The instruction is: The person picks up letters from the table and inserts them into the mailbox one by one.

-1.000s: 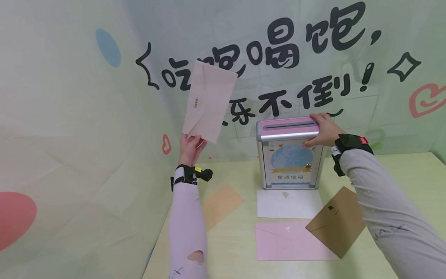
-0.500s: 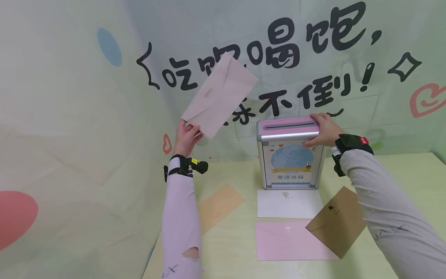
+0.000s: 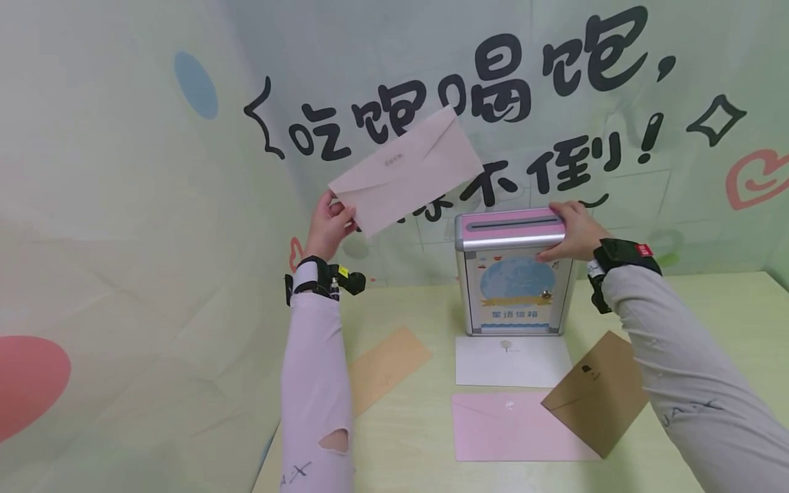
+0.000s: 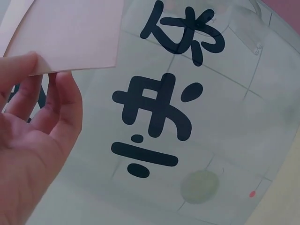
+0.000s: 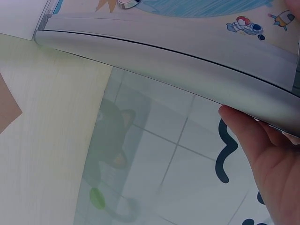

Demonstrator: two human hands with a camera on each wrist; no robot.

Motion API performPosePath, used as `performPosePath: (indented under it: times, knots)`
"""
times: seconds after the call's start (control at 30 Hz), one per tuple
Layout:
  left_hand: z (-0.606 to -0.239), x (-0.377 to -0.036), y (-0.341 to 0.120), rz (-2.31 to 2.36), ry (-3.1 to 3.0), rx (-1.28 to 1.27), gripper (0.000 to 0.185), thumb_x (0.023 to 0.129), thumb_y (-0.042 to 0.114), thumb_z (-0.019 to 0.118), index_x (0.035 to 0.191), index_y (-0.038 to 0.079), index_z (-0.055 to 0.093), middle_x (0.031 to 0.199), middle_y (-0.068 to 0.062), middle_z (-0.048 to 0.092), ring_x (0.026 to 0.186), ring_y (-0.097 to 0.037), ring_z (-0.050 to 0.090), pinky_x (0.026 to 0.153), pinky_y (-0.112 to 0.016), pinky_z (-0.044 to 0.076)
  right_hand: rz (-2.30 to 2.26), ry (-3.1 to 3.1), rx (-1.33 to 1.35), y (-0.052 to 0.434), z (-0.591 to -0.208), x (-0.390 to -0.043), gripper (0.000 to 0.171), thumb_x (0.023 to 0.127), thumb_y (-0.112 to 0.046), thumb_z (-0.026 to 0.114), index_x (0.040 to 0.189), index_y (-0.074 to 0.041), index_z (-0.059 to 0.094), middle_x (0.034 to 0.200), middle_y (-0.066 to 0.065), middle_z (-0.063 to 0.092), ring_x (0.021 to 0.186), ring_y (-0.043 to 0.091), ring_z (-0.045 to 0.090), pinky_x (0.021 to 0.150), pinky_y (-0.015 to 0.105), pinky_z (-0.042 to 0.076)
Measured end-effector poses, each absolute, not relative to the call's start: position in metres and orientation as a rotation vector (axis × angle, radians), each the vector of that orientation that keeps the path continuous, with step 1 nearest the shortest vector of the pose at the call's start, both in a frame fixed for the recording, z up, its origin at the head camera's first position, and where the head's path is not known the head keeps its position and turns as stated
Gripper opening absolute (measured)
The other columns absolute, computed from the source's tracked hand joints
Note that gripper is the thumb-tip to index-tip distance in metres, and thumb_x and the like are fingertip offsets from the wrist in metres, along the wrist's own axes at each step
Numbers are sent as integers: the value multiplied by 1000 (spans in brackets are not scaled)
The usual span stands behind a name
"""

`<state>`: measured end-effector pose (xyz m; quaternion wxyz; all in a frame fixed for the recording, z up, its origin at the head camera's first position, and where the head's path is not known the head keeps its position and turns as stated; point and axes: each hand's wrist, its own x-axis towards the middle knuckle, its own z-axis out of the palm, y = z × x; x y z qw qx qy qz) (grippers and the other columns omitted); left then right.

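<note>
My left hand (image 3: 331,222) pinches the lower left corner of a pale pink envelope (image 3: 408,169), held up in the air left of and above the mailbox. The envelope tilts, its right end higher. In the left wrist view the same envelope (image 4: 65,33) sits between thumb and fingers. A small metal mailbox (image 3: 511,270) with a pink slotted top stands on the table. My right hand (image 3: 573,229) grips its upper right corner; in the right wrist view the fingers (image 5: 253,140) lie against the mailbox (image 5: 178,61) side.
On the pale wooden table (image 3: 419,438) lie a white envelope (image 3: 513,361), a pink envelope (image 3: 505,426), a brown envelope (image 3: 598,394) overlapping it, and an orange envelope (image 3: 385,366) at the left. A printed backdrop (image 3: 154,205) walls the back and left.
The left hand has risen slightly and turned the pale pink envelope from near upright toward level, its far end swinging right toward the mailbox. The right hand has stayed on the box.
</note>
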<state>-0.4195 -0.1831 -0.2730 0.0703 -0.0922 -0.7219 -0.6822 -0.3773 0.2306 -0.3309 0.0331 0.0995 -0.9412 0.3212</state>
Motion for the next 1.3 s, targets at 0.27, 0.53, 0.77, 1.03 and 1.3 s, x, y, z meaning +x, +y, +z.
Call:
performPosePath:
  times: [0.27,0.53,0.77,1.03,1.3]
  knots:
    - [-252,-421,-173,-1828,-2365,-305,36,92,5,49,126,11,42,122,-16,53,106,-26,51,87,-41,45,987,-2897,300,232,-334,-378,104,63,-28,80,140,3,17,138,30,13,109,45,31,92,60,31]
    - [-234,-422,-163,-1613,-2486,-346,38,90,5,48,127,9,43,121,-17,53,105,-27,52,83,-39,46,986,-2898,294,231,-334,-378,105,63,-27,81,141,2,17,138,29,13,109,44,32,92,59,31]
    - [-219,-420,-153,-1390,-2569,-426,32,91,7,48,123,9,45,120,-15,55,102,-27,53,83,-39,48,982,-2901,305,229,-331,-376,103,64,-25,80,140,3,17,138,30,13,110,45,31,92,59,31]
    - [-204,-419,-142,-1221,-2619,-498,29,90,6,48,119,6,48,120,-14,55,105,-27,55,85,-42,47,989,-2899,299,228,-331,-375,102,65,-24,80,140,3,17,138,30,12,110,45,31,91,60,32]
    - [-195,-422,-130,-1083,-2647,-589,29,90,6,46,119,5,49,119,-13,55,104,-24,54,86,-38,46,985,-2898,296,230,-332,-376,104,64,-26,80,141,2,16,138,30,12,110,45,31,91,60,32]
